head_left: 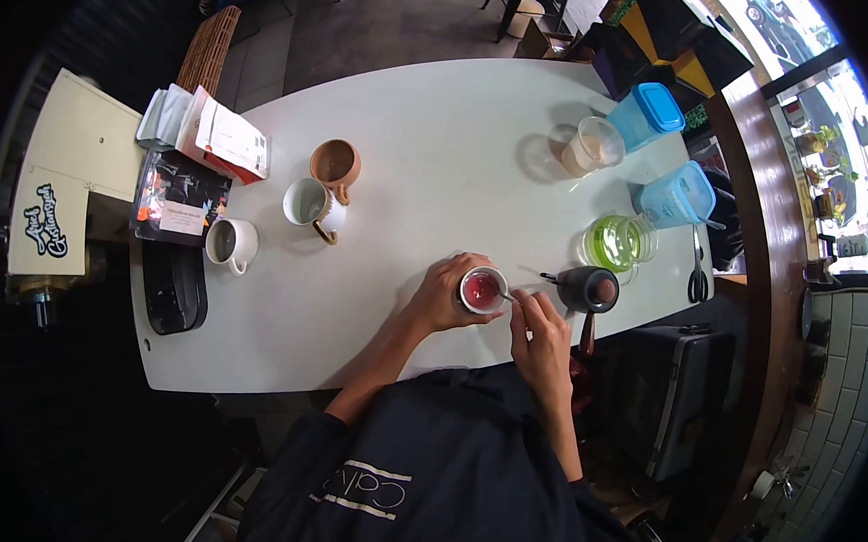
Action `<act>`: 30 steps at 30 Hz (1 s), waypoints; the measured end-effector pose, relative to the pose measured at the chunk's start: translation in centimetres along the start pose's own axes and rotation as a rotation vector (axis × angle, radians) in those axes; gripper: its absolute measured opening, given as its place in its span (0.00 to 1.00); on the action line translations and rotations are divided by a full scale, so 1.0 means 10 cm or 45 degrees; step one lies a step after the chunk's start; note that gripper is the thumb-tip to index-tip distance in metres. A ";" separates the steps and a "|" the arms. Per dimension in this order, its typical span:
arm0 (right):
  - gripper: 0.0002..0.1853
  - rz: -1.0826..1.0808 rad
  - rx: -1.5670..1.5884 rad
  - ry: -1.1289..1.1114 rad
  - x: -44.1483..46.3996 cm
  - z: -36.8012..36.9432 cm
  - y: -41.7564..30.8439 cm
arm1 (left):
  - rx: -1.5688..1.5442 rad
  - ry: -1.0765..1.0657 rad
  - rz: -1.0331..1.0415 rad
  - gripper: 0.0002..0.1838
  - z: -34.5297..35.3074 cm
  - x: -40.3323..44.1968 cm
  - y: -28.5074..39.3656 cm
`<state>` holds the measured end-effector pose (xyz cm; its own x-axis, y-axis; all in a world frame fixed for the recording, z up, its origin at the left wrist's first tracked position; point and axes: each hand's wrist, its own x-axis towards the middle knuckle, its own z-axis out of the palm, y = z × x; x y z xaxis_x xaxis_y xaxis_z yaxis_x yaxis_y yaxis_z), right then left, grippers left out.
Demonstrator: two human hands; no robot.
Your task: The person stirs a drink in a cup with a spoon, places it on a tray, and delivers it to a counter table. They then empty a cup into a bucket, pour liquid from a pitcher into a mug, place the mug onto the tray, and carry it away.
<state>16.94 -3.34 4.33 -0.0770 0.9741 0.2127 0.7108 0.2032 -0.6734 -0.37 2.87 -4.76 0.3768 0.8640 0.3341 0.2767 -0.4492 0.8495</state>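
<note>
Counted three mugs [224,242] at left, two blue containers [640,120] at right, one cup [465,304] at near centre. Found cup gripped in curled left hand [445,296], spoon [507,296] pinched at rim by right hand [544,342].

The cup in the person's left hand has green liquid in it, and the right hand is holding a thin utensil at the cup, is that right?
Not quite: the liquid in the cup is red, as the head view shows. The left hand does hold the cup, and the right hand holds the thin utensil at it.
</note>
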 end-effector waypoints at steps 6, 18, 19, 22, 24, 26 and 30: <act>0.10 0.004 0.234 -0.020 0.04 0.16 -0.01 | 0.019 0.018 -0.011 0.35 0.01 -0.01 -0.03; 0.09 -0.001 0.115 -0.064 0.12 0.12 0.00 | -0.031 -0.002 0.006 0.41 -0.01 0.01 -0.01; 0.08 -0.026 0.126 -0.053 0.13 0.13 -0.01 | -0.036 -0.003 0.007 0.41 -0.01 0.01 -0.01; 0.08 -0.071 0.168 -0.067 0.13 0.13 0.01 | -0.012 0.025 -0.011 0.34 -0.01 0.02 0.00; 0.08 -0.092 0.201 -0.094 0.12 0.13 0.02 | -0.041 -0.033 -0.022 0.41 -0.02 0.01 -0.03; 0.11 0.033 0.151 -0.154 0.09 0.11 0.02 | -0.041 -0.027 -0.018 0.41 -0.01 0.00 -0.03; 0.10 0.008 0.137 -0.097 0.14 0.08 0.00 | -0.058 -0.015 -0.017 0.39 0.00 0.00 -0.03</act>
<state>16.27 -1.93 4.07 -0.1282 0.9793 0.1564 0.6325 0.2022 -0.7477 -0.46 3.05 -4.98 0.3837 0.8669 0.3183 0.2411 -0.4268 0.8716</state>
